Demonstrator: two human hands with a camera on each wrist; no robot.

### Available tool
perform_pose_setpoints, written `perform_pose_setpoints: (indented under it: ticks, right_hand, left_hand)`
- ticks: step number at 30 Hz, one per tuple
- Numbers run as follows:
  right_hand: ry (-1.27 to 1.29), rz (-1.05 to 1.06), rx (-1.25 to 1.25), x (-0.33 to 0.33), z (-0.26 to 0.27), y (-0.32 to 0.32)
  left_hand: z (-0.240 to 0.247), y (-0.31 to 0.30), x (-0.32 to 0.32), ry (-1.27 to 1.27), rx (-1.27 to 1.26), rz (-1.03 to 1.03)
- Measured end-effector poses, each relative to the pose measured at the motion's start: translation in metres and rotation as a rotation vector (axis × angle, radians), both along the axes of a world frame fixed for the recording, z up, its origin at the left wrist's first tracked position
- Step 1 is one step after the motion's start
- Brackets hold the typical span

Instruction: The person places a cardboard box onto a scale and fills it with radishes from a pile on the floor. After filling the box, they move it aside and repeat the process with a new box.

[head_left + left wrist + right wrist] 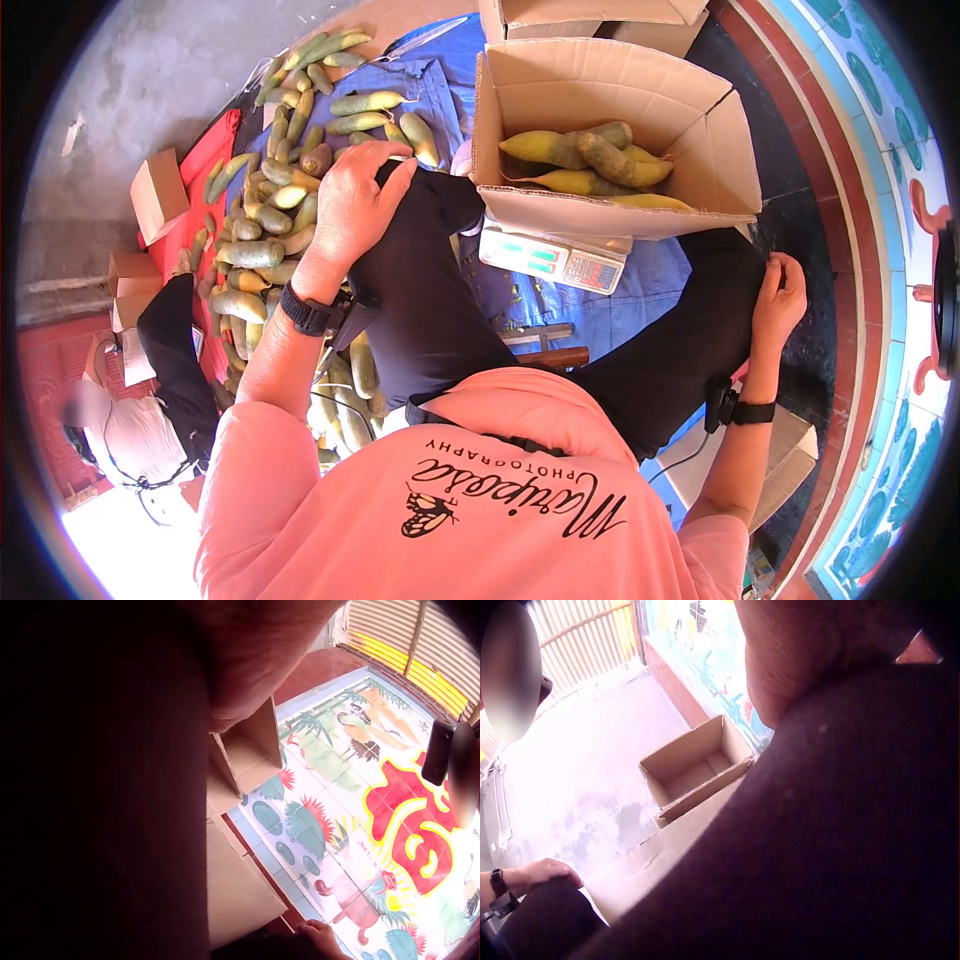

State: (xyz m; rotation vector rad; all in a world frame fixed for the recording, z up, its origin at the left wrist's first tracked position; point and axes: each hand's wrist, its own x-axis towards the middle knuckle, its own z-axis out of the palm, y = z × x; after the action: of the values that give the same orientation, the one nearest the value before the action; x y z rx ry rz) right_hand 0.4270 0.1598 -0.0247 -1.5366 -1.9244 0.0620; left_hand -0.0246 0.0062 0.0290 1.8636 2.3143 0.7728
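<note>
My left hand rests on my left knee, with its thumb apart from the fingers. On the outer side of my right knee lies my right hand, its fingers loosely bent and nothing held. Between and beyond the knees, an open cardboard box holds several green radishes. It sits on a white digital scale with a lit display and a keypad. A big pile of green radishes spreads beside my left leg. In the left wrist view the right hand shows at the bottom edge.
Blue sheeting covers the floor under the scale. Another cardboard box stands behind my right arm, and an open box shows in the right wrist view. At the left sits another person. A painted tile wall runs along the right.
</note>
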Motion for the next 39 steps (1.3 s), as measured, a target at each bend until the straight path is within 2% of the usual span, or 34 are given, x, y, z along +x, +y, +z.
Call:
perform_pose_setpoints:
  ticks: [5,7,8,12,13,17,19,24,26,27,28,30,31,34,39]
  right_hand:
    - [0.005,0.011,-0.011,0.005,-0.003,0.002]
    - [-0.007,0.014,-0.008,0.005,-0.004,0.002]
    - [-0.002,0.02,-0.02,0.006,-0.004,0.002]
    - [-0.035,0.03,-0.037,0.008,-0.003,0.003]
    - [-0.032,0.047,-0.041,0.009,-0.003,0.004]
    - [-0.002,0.024,-0.102,0.005,-0.001,0.002]
    - [-0.03,0.0,-0.135,0.006,0.0,0.004]
    - [-0.072,0.021,-0.119,0.006,0.0,0.005]
    - [-0.081,0.009,-0.118,0.007,-0.001,0.006]
    - [-0.085,0.012,-0.121,0.008,-0.002,0.007]
    - [-0.101,0.008,-0.131,0.009,-0.002,0.008]
    - [-0.121,0.005,-0.14,0.01,-0.002,0.009]
    - [-0.132,0.006,-0.135,0.01,-0.001,0.01]
    - [-0.139,0.018,-0.125,0.013,-0.004,0.012]
    - [-0.145,-0.021,-0.115,0.009,-0.002,0.01]
  left_hand:
    - [-0.007,-0.009,-0.01,-0.112,0.125,0.038]
    - [-0.01,-0.021,-0.016,-0.326,0.185,0.18]
    - [-0.021,-0.029,-0.025,-0.3,0.259,0.224]
    - [-0.063,-0.081,-0.066,-0.408,0.234,0.502]
    - [-0.074,-0.099,-0.077,-0.338,0.219,0.551]
    - [-0.133,-0.177,-0.121,-0.259,-0.069,0.799]
    - [-0.164,-0.212,-0.136,-0.16,-0.202,0.796]
    - [-0.212,-0.256,-0.129,-0.168,-0.541,0.775]
    - [-0.275,-0.29,-0.14,-0.18,-0.631,0.561]
    - [-0.289,-0.298,-0.138,-0.167,-0.711,0.477]
    - [-0.284,-0.293,-0.127,-0.172,-0.715,0.479]
    - [-0.265,-0.266,-0.092,-0.356,-0.783,0.716]
    - [-0.262,-0.259,-0.085,-0.359,-0.785,0.717]
    - [-0.258,-0.247,-0.072,-0.268,-1.12,0.668]
    - [-0.271,-0.239,-0.065,-0.309,-1.16,0.756]
